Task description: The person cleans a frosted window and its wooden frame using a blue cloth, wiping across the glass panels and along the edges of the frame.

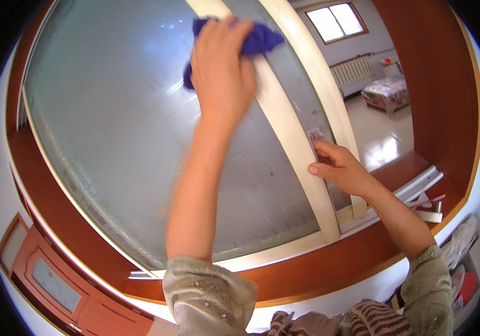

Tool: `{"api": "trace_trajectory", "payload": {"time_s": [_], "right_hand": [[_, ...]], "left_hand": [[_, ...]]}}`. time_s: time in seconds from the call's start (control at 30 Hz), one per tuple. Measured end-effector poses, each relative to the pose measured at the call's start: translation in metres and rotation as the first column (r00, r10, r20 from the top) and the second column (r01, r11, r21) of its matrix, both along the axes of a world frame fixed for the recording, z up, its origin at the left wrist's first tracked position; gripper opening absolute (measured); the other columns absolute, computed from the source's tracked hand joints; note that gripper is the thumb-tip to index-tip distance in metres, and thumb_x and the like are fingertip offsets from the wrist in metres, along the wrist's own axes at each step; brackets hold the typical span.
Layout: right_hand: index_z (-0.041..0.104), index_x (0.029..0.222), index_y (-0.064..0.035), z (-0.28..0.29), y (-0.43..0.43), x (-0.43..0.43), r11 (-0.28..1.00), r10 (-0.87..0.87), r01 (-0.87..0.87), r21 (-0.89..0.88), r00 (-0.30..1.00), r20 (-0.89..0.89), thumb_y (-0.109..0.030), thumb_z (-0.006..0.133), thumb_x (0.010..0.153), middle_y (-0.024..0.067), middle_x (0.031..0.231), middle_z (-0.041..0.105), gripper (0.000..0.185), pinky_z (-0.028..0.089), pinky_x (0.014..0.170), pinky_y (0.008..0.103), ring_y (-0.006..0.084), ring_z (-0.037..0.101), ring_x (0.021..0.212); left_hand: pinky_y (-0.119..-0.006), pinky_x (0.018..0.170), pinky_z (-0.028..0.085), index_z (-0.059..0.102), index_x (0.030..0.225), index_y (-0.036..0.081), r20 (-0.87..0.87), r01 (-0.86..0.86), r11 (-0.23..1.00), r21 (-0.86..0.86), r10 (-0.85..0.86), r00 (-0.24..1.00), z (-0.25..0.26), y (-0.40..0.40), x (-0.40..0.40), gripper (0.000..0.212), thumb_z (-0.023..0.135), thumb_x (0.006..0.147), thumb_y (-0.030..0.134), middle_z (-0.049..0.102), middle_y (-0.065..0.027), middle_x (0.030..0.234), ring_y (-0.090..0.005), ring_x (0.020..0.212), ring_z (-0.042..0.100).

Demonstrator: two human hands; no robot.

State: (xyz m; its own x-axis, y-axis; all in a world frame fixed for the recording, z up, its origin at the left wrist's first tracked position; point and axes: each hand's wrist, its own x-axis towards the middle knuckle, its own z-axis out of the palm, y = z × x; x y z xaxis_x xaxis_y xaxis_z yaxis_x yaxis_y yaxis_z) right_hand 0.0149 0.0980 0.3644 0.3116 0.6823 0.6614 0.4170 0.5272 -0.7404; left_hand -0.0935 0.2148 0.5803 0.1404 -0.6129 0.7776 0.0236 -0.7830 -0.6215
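Note:
My left hand (223, 67) presses a dark purple cloth (261, 40) against the upper part of a sliding window, across the glass and its cream frame stile. The large glass pane (118, 126) looks hazy, with streaks and small specks. Lower and to the right, my right hand (338, 166) grips the edge of the same cream stile (294, 134), thumb on the near face and fingers around its right side. A small pinkish patch (315, 134) is on the glass just above those fingers. Behind stands a second cream stile (324, 80).
A reddish-brown wooden sill (307, 273) runs below the window. White track pieces (420, 185) and a metal handle-like part (431, 215) lie at its right end. Through the opening appear a radiator (352, 70) and a plastic-covered patterned seat (387, 92). A wooden door (67, 285) is at lower left.

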Motion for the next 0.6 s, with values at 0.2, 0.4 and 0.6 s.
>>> {"api": "trace_trajectory", "payload": {"time_s": [0.2, 0.4, 0.6], "right_hand": [[0.051, 0.126, -0.0021, -0.074, -0.001, -0.006, 1.0, 0.027, -0.026, 0.013, 0.997, -0.071, -0.004, 0.075, 0.076, 0.0071, 0.109, 0.063, 0.056, 0.047, 0.088, 0.0315, 0.016, 0.058, 0.099], [0.051, 0.106, 0.0015, -0.142, -0.016, -0.012, 0.955, -0.208, 0.228, -0.189, 0.971, 0.119, -0.009, 0.076, 0.076, 0.021, 0.09, 0.063, 0.04, 0.049, 0.078, 0.0398, 0.0345, 0.064, 0.088], [0.048, 0.104, 0.0041, -0.129, -0.022, -0.023, 0.905, -0.227, 0.267, -0.331, 0.961, 0.155, -0.011, 0.071, 0.081, 0.0298, 0.093, 0.061, 0.036, 0.047, 0.078, 0.043, 0.0452, 0.06, 0.09]], "left_hand": [[-0.059, 0.108, 0.027, 0.063, 0.117, 0.013, -0.439, -0.108, 0.994, 0.019, 0.106, 0.892, -0.22, 0.012, -0.026, 0.042, 0.06, 0.075, 0.009, 0.054, -0.0097, 0.133, -0.0331, 0.128, 0.047], [-0.058, 0.102, 0.033, 0.066, 0.107, 0.019, -0.488, -0.163, 0.941, 0.297, 0.297, 0.821, -0.196, 0.009, -0.034, 0.031, 0.061, 0.077, 0.015, 0.059, -0.0056, 0.124, -0.0303, 0.123, 0.05], [-0.039, 0.092, 0.045, 0.066, 0.107, 0.008, 0.175, -0.036, 0.997, 0.072, 0.022, 0.984, 0.03, -0.01, 0.01, 0.044, 0.055, 0.067, -0.006, 0.065, -0.0115, 0.112, -0.0334, 0.111, 0.056]]}}
